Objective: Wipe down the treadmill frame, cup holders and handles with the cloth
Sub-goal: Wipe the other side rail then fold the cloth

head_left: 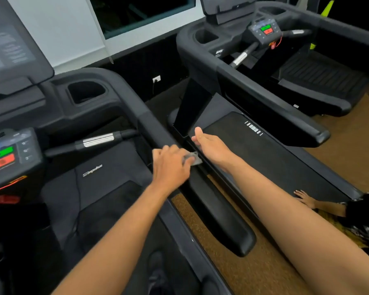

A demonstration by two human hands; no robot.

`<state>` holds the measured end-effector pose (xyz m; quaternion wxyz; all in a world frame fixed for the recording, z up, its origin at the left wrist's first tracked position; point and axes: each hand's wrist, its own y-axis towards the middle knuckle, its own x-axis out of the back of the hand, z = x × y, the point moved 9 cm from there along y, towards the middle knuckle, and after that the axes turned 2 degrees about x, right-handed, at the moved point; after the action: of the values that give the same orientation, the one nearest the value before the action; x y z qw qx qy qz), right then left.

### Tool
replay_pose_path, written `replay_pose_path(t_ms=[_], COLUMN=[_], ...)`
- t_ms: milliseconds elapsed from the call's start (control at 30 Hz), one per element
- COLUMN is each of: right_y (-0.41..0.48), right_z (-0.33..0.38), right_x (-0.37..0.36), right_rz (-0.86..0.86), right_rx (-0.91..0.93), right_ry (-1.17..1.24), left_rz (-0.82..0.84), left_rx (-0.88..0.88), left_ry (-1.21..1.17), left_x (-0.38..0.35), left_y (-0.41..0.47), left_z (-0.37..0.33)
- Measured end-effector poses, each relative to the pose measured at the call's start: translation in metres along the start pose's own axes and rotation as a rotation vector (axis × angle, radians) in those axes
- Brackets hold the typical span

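Left hand (170,167) clenches crumpled grey cloth (193,159) at its fingertips on smooth black side rail (219,211); right hand (211,145) open, flat, just beside.

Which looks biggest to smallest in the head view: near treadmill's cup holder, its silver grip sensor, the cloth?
1. cup holder
2. silver grip sensor
3. cloth, mostly hidden under the left hand, so only its visible part counts.

Apparent size only.
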<state>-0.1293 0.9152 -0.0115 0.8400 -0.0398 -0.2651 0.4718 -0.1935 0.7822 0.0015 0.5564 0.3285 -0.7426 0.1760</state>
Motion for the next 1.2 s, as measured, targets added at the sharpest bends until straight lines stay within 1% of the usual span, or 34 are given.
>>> replay_pose_path(t_ms=[133,200,267,333,367,433,467,567,600,633,700,800,867,967,1033,1200], right_y=[-0.013,-0.019,-0.026,-0.029,-0.031,-0.032,-0.032,-0.037,-0.040,-0.043,-0.049,-0.056,-0.061,-0.069,-0.073,-0.067], right_z=[-0.009,-0.015,-0.018,-0.021,-0.022,-0.025,-0.025,-0.022,-0.022,-0.020,-0.017,-0.013,-0.011,-0.003,0.007,0.023], right_x=[-0.006,-0.009,-0.013,-0.016,-0.017,-0.016,-0.015,-0.015,-0.017,-0.019,-0.022,-0.023,-0.028,-0.039,-0.047,-0.055], right_rz=[0.058,0.098,0.139,0.157,0.157,0.126,0.095,0.006,-0.011,-0.021,-0.048,-0.110,-0.135,-0.175,-0.214,-0.258], right_rx=[-0.032,-0.049,-0.050,-0.038,-0.027,0.000,0.012,0.021,0.023,0.029,0.044,0.090,0.128,0.183,0.221,0.228], right_ry=[-0.038,-0.072,-0.110,-0.153,-0.171,-0.199,-0.214,-0.247,-0.260,-0.284,-0.353,-0.438,-0.488,-0.557,-0.588,-0.629], left_rz=[-0.070,-0.078,-0.082,-0.063,-0.044,-0.005,-0.040,-0.272,-0.290,-0.274,-0.204,-0.039,0.028,-0.051,-0.114,-0.230], left_rx=[-0.117,-0.172,-0.214,-0.213,-0.180,-0.038,0.067,0.433,0.506,0.539,0.517,0.427,0.429,0.490,0.497,0.584], left_ry=[-0.118,-0.189,-0.237,-0.363,-0.474,-0.735,-0.817,-0.928,-0.957,-0.985,-1.009,-0.971,-0.983,-1.034,-1.056,-1.068], left_x=[-0.019,-0.027,-0.032,-0.033,-0.033,-0.032,-0.028,-0.017,-0.022,-0.029,-0.044,-0.067,-0.076,-0.076,-0.072,-0.076], left_y=[-0.086,-0.126,-0.158,-0.178,-0.184,-0.189,-0.189,-0.188,-0.187,-0.186,-0.190,-0.218,-0.237,-0.234,-0.219,-0.187], left_z=[-0.068,-0.099,-0.121,-0.126,-0.122,-0.099,-0.081,-0.021,-0.011,-0.009,-0.021,-0.055,-0.068,-0.062,-0.055,-0.026])
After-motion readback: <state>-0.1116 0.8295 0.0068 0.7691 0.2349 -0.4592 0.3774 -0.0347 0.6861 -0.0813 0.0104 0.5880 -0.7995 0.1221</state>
